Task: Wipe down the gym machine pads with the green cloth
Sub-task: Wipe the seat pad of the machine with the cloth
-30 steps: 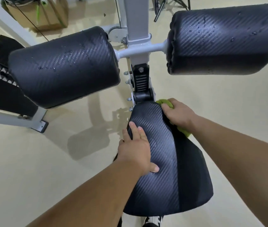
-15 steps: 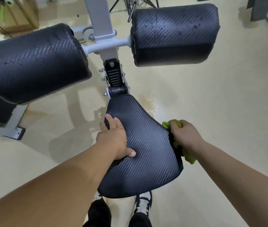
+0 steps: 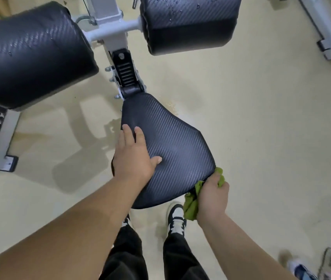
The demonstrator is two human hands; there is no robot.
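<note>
Currently, the green cloth [image 3: 190, 207] is at the lower right corner of the seat pad [image 3: 176, 146], just right of centre in the frame. It is bunched in the right hand [image 3: 213, 197], whose fingers curl around it and press it against the pad's edge. The left hand [image 3: 134, 158] lies flat on the left side of the same pad, fingers extended and thumb spread, holding nothing; it appears to steady the pad.

Handling notes:

1. The cloth looks light, soft and limp. A loose tail hangs below the gripping hand (this could drag or snag on the underside). Hold it as a compact wad, with one broad face turned toward the surface.
2. The seat pad looks like cushioning under a ribbed, weave-patterned cover. Expect it to give slightly under pressure and to be slick where wet. It is bolted to the grey frame [image 3: 112, 15], so it is braced, not lifted.
3. The roller pad [image 3: 188, 23] at the top centre carries water droplets. It probably remains to be wiped, as may the larger roller pad [image 3: 31, 55] at upper left.
</note>
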